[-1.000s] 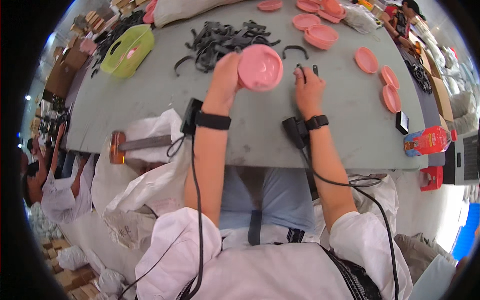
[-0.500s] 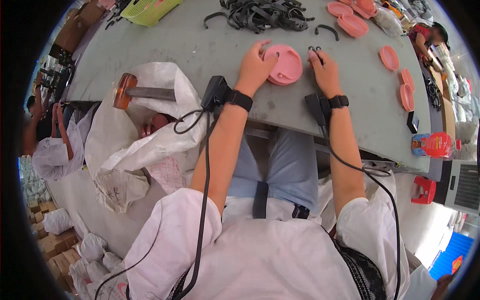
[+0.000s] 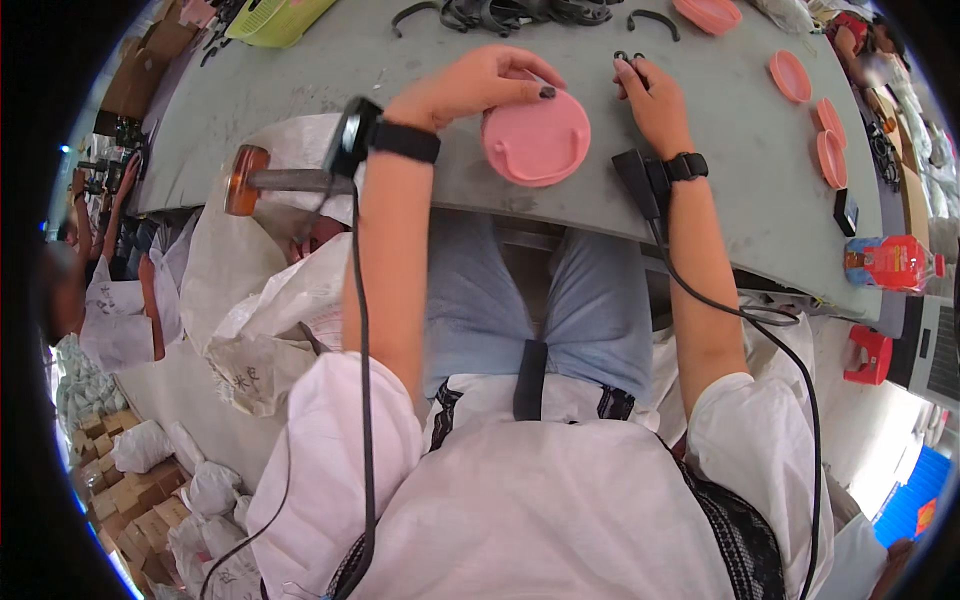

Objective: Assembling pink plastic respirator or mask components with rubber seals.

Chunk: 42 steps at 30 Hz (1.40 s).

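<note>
A round pink plastic lid (image 3: 537, 140) is held by my left hand (image 3: 480, 80), with its raised rim and small nubs facing up. My left fingers reach over the lid's far edge, and a small dark spot shows at the thumb tip. Further right, my right hand (image 3: 655, 105) is closed round a small black strip (image 3: 628, 57); two ring-like ends stick out past the fingers, and the rest is hidden in the palm. A single curved black strip (image 3: 655, 22) lies on the table beyond that hand.
A pile of black strips (image 3: 520, 12) lies at the far edge of view, beside a green basket (image 3: 275, 20). Several pink dishes (image 3: 790, 75) sit at right, near a red-labelled bottle (image 3: 890, 265). A mallet (image 3: 245, 180) rests on a white sack (image 3: 225, 270) at left.
My left hand has swung over the far side of the lid, and the lid has shifted left and nearer to me. My right hand keeps its hold on the black strip.
</note>
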Tool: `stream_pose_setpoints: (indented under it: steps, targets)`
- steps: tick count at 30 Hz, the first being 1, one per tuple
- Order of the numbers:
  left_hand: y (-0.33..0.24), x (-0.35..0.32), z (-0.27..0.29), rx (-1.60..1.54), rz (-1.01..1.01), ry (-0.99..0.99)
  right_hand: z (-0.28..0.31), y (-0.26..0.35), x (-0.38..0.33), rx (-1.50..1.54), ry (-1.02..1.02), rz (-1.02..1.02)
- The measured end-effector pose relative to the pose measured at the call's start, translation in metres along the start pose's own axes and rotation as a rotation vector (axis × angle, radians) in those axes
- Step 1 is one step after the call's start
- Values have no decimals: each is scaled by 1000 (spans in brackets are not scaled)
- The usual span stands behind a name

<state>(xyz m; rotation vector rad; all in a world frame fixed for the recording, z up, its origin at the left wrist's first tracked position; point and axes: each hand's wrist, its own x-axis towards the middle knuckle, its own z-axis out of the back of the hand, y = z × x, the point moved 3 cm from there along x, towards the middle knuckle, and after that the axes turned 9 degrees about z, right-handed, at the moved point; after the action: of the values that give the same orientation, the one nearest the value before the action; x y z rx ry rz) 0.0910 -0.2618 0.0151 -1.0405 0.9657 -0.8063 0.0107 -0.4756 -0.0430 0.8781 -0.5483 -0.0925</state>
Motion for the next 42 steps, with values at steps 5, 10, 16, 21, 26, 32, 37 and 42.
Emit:
stream_pose_setpoints:
  steps: [5,10,16,21,26,32,37,42]
  targets:
    - [-16,53,6,420,115,314,-2,4,0,-60,36,5]
    - [-20,85,-12,686,86,333,-3,-2,-1,-72,17,64]
    - [-10,61,-15,719,-52,-334,3,-4,-5,-21,-25,16]
    - [36,19,-39,558,-203,-656,1,20,-15,-123,93,377]
    - [56,4,-54,595,-303,-914,-3,48,-37,-277,290,668]
    - [62,4,-50,470,-349,-816,1,48,-25,-463,345,756]
    - [58,1,-51,514,-324,-807,2,67,-10,-501,592,977]
    - [57,-2,-51,520,-272,-775,-5,77,3,-547,801,887]
